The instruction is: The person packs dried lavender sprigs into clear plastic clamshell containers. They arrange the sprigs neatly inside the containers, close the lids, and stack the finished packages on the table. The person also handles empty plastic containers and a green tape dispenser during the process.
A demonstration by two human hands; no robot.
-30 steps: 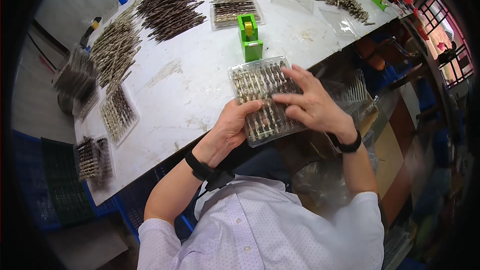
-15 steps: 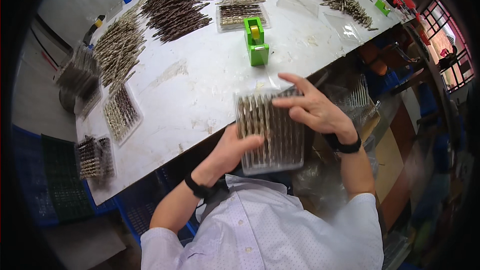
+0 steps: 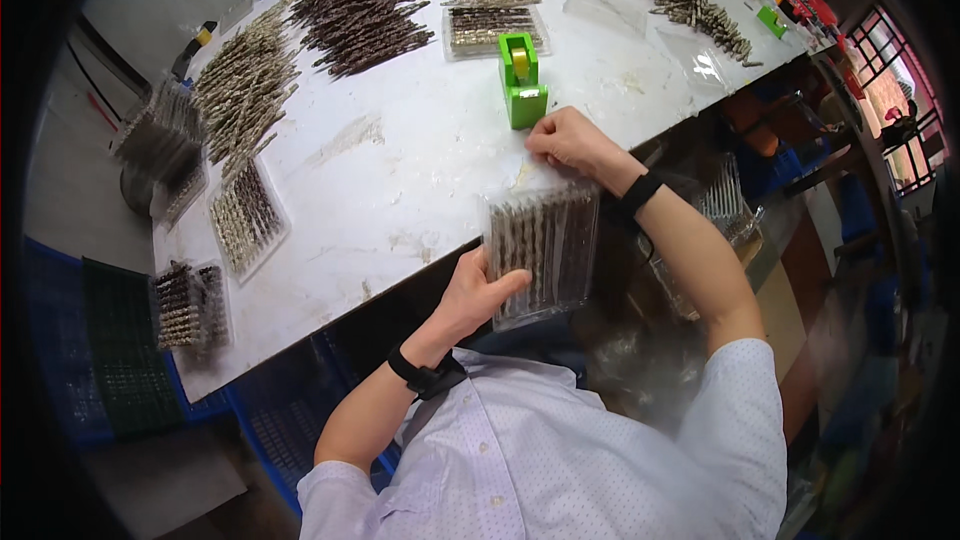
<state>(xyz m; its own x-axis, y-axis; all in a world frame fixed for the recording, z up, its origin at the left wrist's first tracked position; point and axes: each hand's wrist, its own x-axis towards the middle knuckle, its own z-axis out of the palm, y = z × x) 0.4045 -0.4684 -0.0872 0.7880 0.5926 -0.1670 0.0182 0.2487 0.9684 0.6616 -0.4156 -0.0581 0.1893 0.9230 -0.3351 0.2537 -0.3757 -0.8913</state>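
Far left on the table, we note a filled tray of pale and dark twisted sticks, well apart from both hands. Next, the left hand grips a clear lidded tray by its left side, thumb across the top face, other fingers mostly hidden. This tray lies at our body's front, by the table's near edge; its long axis runs roughly away from us, sticks parallel to it. Beyond its far end stands a green tape dispenser, long axis also pointing away. Rightmost, the right hand is at the dispenser's near end, slightly to its right, and much the nearer hand to it. Its fingers curl inward; we cannot tell whether the fingertips close on tape.
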